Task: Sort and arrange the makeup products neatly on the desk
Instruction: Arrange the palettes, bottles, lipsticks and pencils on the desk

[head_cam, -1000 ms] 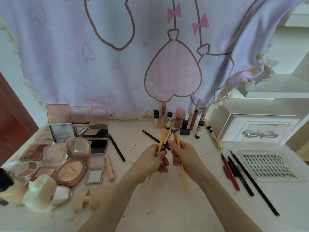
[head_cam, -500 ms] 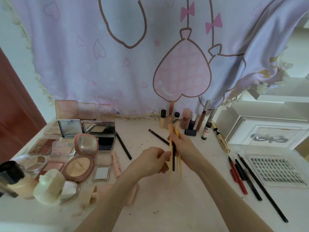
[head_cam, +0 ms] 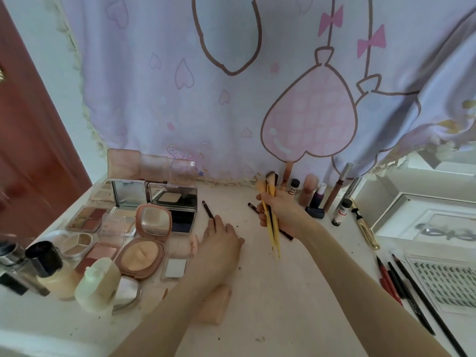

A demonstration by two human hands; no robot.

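My right hand (head_cam: 283,212) grips a bundle of yellow-handled makeup brushes (head_cam: 272,229), bristles up, above the middle of the white desk (head_cam: 283,292). My left hand (head_cam: 221,239) reaches palm down to the left, and its fingertips lie on the near end of a thin black pencil (head_cam: 207,210) that lies on the desk beside the black compact (head_cam: 180,206). A second black pencil (head_cam: 252,206) lies partly hidden behind my right hand.
Open palettes (head_cam: 86,219) and a round pink compact (head_cam: 144,256) crowd the left side, with bottles (head_cam: 96,284) at the front left. Small bottles and tubes (head_cam: 293,186) stand along the curtain. A gold tube (head_cam: 365,229), several pencils (head_cam: 401,287) and a lash tray (head_cam: 448,282) lie at the right.
My left hand let go of the brushes and moved left and down onto the black pencil. My right hand now holds the whole brush bundle alone.
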